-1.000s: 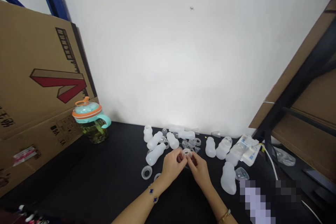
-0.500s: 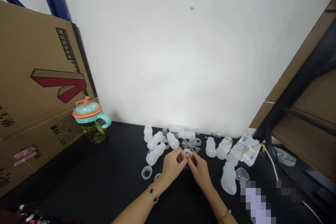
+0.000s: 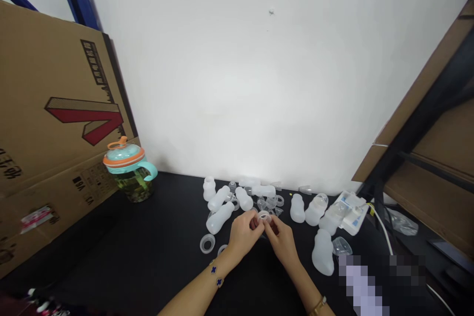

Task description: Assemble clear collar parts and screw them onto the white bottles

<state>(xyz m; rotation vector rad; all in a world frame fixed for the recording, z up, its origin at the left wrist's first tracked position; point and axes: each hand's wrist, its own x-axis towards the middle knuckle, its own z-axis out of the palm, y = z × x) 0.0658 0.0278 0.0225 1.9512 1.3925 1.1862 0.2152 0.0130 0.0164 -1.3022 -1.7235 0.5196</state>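
Between the fingertips of both hands is a translucent white bottle collar ring point(image 3: 264, 216), its opening tilted up. My left hand point(image 3: 242, 232) pinches the ring's left side, and my right hand point(image 3: 280, 238) pinches its right side. The fingers partly cover the ring, so I cannot tell if a nipple is fitted in it. Just left of my left hand lies a milky baby bottle point(image 3: 220, 217) on its side. A loose collar ring point(image 3: 207, 243) rests on the black table point(image 3: 148, 266), and another ring point(image 3: 222, 249) is partly hidden by my left wrist.
Several baby bottles point(image 3: 297, 208), clear caps point(image 3: 341, 246) and small parts lie behind and right of my hands. A white box point(image 3: 351, 212) with a cable stands at the right. At the left are a handled jug point(image 3: 131, 173) and a large carton point(image 3: 55, 108). A wall point(image 3: 237, 84) closes the back.
Almost nothing differs. Both hands keep the ring in the same place; the whole view has shifted very slightly.
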